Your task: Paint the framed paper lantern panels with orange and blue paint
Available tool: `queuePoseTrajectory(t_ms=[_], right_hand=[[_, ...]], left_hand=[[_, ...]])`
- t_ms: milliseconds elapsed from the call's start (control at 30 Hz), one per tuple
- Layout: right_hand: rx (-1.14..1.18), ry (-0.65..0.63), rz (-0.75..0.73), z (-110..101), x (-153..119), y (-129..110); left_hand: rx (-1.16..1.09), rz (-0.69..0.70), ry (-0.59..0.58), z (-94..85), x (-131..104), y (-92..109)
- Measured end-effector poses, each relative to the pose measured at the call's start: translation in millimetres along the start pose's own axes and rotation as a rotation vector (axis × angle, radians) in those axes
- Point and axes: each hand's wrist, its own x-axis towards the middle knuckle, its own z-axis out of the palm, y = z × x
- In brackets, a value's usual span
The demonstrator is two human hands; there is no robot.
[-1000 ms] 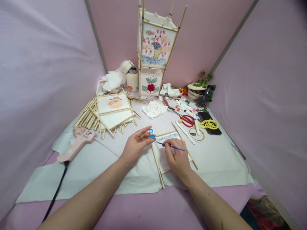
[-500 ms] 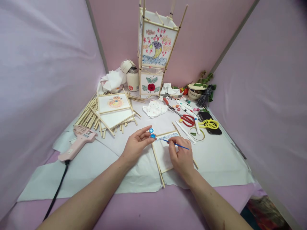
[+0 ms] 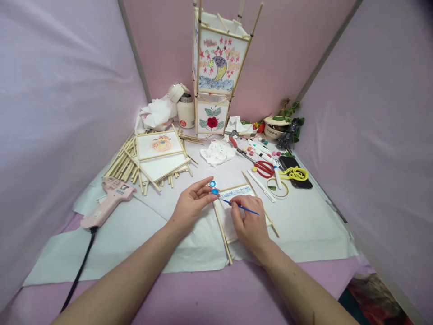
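My left hand (image 3: pixel 193 199) holds a small open blue paint pot (image 3: pixel 215 192), its round lid (image 3: pixel 212 183) standing up behind it. Between the fingers of my right hand (image 3: pixel 249 222) is a thin blue paintbrush (image 3: pixel 245 208), its tip pointing left, close to the pot. Beneath my right hand lies a white panel (image 3: pixel 226 221) framed with thin wooden sticks. Dense blue dabs (image 3: pixel 238 192) form a band along the panel's far edge. My right hand hides part of the panel.
A tall stick-framed lantern (image 3: pixel 221 58) stands at the back. On the left are a pink glue gun (image 3: pixel 108 203), a stick pile (image 3: pixel 126 160) and a painted panel (image 3: pixel 158 143). Red-handled scissors (image 3: pixel 264 169), white pens (image 3: pixel 262 186), yellow cord (image 3: pixel 294 174) and a phone (image 3: pixel 302 183) lie right.
My right hand and the brush have moved left and slightly down, bringing the brush tip nearer the pot. More of the blue band and the frame's right side shows. My left hand stays nearly still.
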Motion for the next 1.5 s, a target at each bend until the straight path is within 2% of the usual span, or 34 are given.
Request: queuePoseTrajectory(t_ms=[233,667,833,1033,1200,1300,1500], right_hand=[[0.008,-0.03,-0.034,-1.0,-1.1,-3.6],[-0.02,0.019,-0.016,-2.9,-2.4,-4.3],[-0.013,0.006,-0.059,-2.0,-2.6,-3.9],[-0.015,0.14,-0.051,-9.7,-1.1,1.6],[0.159,0.304,-0.177,-20.5,-4.5,-2.3],[0.202,0.281,-0.226,-21.5,-5.8,-4.9],[0.165,0.23,-0.19,-17.5,-4.7,-2.3]], left_hand=[[-0.006,0.0,-0.007,-0.4,0.7,-0.8],[-0.023,-0.005,-0.019,-0.7,0.4,-0.9],[-0.022,-0.003,-0.02,-1.2,1.2,-1.9],[-0.012,-0.008,-0.009,-0.3,0.1,-0.9],[0.006,-0.005,-0.012,0.8,-0.5,0.3],[0.03,-0.003,-0.029,1.8,-1.8,0.2],[0.097,0.015,-0.076,3.6,-4.3,-2.4]])
